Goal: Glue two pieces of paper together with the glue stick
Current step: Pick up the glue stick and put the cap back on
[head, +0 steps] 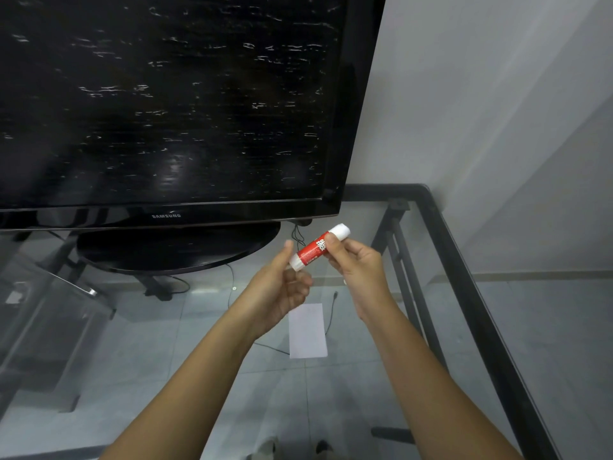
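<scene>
— What are the hands doing?
— Both are gripping a red-and-white glue stick (317, 248) above a glass table (441, 234): left hand (284, 287) pinching its lower end, right hand (356, 268) clamping the middle.
— And the paper?
— One white sheet (306, 330) is lying flat on the glass beneath them.

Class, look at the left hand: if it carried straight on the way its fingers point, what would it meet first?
The left hand points up and right, at the glue stick, whose lower end it already touches. Beyond that comes the right hand holding the stick's upper part.
</scene>
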The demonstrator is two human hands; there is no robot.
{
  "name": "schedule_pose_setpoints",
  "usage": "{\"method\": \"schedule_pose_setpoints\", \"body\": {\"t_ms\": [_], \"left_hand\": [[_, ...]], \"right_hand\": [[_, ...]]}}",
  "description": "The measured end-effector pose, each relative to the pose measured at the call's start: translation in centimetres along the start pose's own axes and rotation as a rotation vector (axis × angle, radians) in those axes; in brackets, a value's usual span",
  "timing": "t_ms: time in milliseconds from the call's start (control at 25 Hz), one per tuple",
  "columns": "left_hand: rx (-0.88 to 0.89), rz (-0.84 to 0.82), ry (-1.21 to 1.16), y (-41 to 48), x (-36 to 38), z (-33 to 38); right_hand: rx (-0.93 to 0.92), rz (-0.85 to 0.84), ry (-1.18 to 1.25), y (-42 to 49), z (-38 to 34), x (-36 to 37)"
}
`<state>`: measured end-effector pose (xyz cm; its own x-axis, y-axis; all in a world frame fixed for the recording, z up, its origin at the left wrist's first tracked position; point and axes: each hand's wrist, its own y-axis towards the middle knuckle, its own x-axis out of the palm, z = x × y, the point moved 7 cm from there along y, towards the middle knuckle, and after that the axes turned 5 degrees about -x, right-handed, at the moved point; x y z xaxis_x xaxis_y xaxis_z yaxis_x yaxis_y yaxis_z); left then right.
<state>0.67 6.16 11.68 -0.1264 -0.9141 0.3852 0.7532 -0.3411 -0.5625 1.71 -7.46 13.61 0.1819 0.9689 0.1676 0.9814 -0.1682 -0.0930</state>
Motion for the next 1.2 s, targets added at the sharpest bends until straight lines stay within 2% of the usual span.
{"method": "schedule_pose_setpoints", "body": {"t_ms": [80,120,200,280,320,360,400,480,520,560,600,640,760,800,840,880,960,1000,1040,1080,1200], "left_hand": [[0.247,0.038,0.162,-0.5,0.3,1.3],[0.287,0.070,0.201,-0.7,0.3,1.4],[0.169,0.109,0.139,-0.4,-0.3,1.1],[-0.139,0.028,-0.089,-0.5,0.2,-0.3],[-0.214,0.018,-0.146,-0.6,0.6,-0.6],[-0.192,0.052,-0.107,-0.6,0.4,-0.5],[-0.073,0.115,-0.006,-0.4,0.1,0.0],[0.291,0.216,0.200,-0.8,0.0,1.8],[0.426,0.230,0.276,-1.2,0.5,2.3],[0.489,0.250,0.337,-1.6,0.7,2.5],[0.473,0.275,0.361,-1.5,0.3,2.5],[0.380,0.260,0.316,-1.1,-0.2,2.3],[-0.216,-0.076,-0.182,-0.5,1.1,-0.3],[-0.298,-0.117,-0.247,-0.7,1.4,-0.5],[-0.285,-0.097,-0.196,-0.6,1.3,-0.6],[-0.182,-0.035,-0.060,-0.2,0.8,-0.3],[0.189,0.154,0.202,0.0,0.0,1.6],[0.331,0.173,0.220,-0.3,0.2,2.2],[0.381,0.164,0.181,-0.3,0.2,2.2],[0.329,0.155,0.100,0.0,0.0,2.0],[-0.052,0.137,-0.059,0.5,-0.5,0.5]], "right_hand": [[0.000,0.008,0.011,0.0,-0.2,0.0],[0.002,0.004,0.013,0.0,-0.3,0.1],[0.001,-0.011,-0.011,0.1,-0.5,0.3],[-0.007,-0.032,-0.046,0.2,-0.5,0.5],[-0.010,-0.033,-0.056,0.2,-0.5,0.5],[-0.008,-0.027,-0.054,0.2,-0.4,0.4],[-0.008,-0.017,-0.042,0.2,-0.4,0.4],[-0.013,0.002,-0.021,0.4,-0.5,0.3],[-0.016,0.002,-0.018,0.5,-0.7,0.3],[-0.019,-0.009,-0.015,0.6,-0.8,0.3],[-0.022,-0.027,-0.011,0.7,-0.9,0.4],[-0.026,-0.047,-0.012,0.7,-1.0,0.6],[-0.030,-0.069,-0.047,1.0,-1.0,0.6],[-0.029,-0.067,-0.055,1.0,-0.9,0.5],[-0.026,-0.063,-0.055,1.0,-0.8,0.3],[-0.023,-0.052,-0.052,1.0,-0.7,0.1],[-0.018,-0.018,-0.044,1.1,-0.7,-0.3],[-0.013,-0.008,-0.041,1.2,-0.7,-0.3],[-0.009,-0.011,-0.040,1.2,-0.6,-0.3],[-0.008,-0.027,-0.043,1.3,-0.6,-0.2],[0.001,-0.068,-0.072,1.4,-0.4,0.3]]}}
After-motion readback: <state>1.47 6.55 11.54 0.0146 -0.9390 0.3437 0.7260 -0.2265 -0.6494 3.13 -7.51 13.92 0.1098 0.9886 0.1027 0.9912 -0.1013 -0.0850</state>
